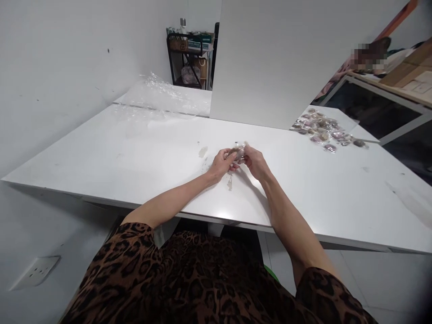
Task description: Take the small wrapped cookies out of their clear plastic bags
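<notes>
Over the middle of the white table (pixel 162 166), my two hands meet on a small clear plastic packet (pixel 240 152) with something brownish inside. My left hand (pixel 222 163) is closed around its left side, thumb on top. At the packet's right edge, the fingers of my right hand (pixel 254 161) pinch the plastic. What exactly the packet contains is too small to make out, and some of my fingertips are hidden behind it. Greyish worn patches mark the tabletop around my hands.
A pile of similar clear packets (pixel 324 128) with brown and purplish contents lies at the back right. Crinkled clear plastic (pixel 158 96) is heaped at the back left. A tall white panel (pixel 263 63) rises behind the table. Beyond stands a black shelf cart (pixel 185 53); another person is at far right.
</notes>
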Demonstrator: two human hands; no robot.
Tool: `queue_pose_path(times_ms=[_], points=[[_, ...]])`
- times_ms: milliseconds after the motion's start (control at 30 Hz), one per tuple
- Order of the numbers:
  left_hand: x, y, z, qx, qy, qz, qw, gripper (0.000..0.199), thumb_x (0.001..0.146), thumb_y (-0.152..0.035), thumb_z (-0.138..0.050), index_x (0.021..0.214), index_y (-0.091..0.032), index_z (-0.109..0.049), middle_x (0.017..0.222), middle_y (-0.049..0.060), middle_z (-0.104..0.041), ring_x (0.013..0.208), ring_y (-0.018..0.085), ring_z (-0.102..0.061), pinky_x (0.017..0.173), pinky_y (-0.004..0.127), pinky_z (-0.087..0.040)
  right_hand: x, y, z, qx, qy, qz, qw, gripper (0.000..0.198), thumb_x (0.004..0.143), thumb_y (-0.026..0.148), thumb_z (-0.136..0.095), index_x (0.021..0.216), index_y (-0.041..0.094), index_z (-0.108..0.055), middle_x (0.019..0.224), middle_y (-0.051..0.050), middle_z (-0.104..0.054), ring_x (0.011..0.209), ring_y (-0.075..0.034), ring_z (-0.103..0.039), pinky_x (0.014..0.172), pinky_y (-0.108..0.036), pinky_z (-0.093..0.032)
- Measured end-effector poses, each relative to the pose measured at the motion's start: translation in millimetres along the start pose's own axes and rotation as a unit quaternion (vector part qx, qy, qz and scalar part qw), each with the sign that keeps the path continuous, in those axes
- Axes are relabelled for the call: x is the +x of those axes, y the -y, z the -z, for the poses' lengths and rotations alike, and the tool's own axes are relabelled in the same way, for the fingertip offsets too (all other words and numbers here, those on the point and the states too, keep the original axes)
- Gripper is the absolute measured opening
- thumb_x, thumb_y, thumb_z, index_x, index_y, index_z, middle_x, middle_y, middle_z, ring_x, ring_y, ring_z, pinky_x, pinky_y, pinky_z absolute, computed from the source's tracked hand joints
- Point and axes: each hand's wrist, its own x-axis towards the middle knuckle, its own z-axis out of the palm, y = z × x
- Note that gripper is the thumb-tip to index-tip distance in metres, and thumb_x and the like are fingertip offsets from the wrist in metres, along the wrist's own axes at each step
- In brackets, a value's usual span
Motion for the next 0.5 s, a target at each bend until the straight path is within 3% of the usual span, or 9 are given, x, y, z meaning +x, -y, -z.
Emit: queue_pose_path(times_ms=[167, 300, 367, 433, 500], points=[[3, -4, 2, -0.013, 0.011, 0.016, 1.0, 0.031, 0.099, -0.039, -0.067, 0.115, -0.012, -0.066, 0.075, 0.002, -0.068, 0.059, 0.01, -0.064, 0.062, 0.023, -0.053, -4, -6, -8, -0.07, 0.013, 0.012, 0.997, 0.056, 0.066, 0.063, -0.087, 0.097, 0.021, -0.067, 0.082, 0.0, -0.064, 0.072, -0.015, -0.054, 0.061, -0.028, -0.042], [2, -6, 4, 0.031, 0.003, 0.003, 1.0, 0.041, 0.106, -0.047, -0.05, 0.12, -0.012, -0.065, 0.1, 0.008, -0.068, 0.063, 0.008, -0.064, 0.06, 0.022, -0.052, -5, -1, 1, -0.112, -0.075, 0.034, 0.99, 0.048, 0.071, 0.057, -0.081, 0.095, 0.021, -0.062, 0.084, -0.001, -0.064, 0.073, -0.015, -0.054, 0.067, -0.03, -0.044], [-1, -7, 5, 0.061, -0.005, -0.001, 0.998, 0.044, 0.105, -0.051, -0.05, 0.125, -0.013, -0.063, 0.114, 0.011, -0.064, 0.067, 0.008, -0.065, 0.06, 0.022, -0.053, -9, 7, 14, -0.182, -0.163, 0.065, 0.967, 0.044, 0.074, 0.053, -0.077, 0.102, 0.022, -0.061, 0.088, -0.001, -0.066, 0.076, -0.016, -0.055, 0.072, -0.031, -0.046], [-3, -7, 5, 0.081, 0.005, 0.001, 0.997, 0.046, 0.105, -0.053, -0.049, 0.127, -0.014, -0.061, 0.12, 0.011, -0.061, 0.069, 0.008, -0.065, 0.06, 0.021, -0.053, -15, 15, 30, -0.275, -0.242, 0.087, 0.926, 0.044, 0.077, 0.048, -0.072, 0.11, 0.023, -0.059, 0.088, 0.0, -0.066, 0.076, -0.017, -0.055, 0.075, -0.033, -0.046], [-5, -7, 4, 0.092, 0.013, 0.004, 0.996, 0.044, 0.106, -0.052, -0.046, 0.125, -0.015, -0.061, 0.12, 0.011, -0.06, 0.068, 0.007, -0.064, 0.06, 0.02, -0.051, -23, 19, 45, -0.367, -0.259, 0.079, 0.89, 0.037, 0.078, 0.044, -0.07, 0.106, 0.023, -0.059, 0.084, 0.0, -0.064, 0.074, -0.017, -0.054, 0.076, -0.034, -0.045]])
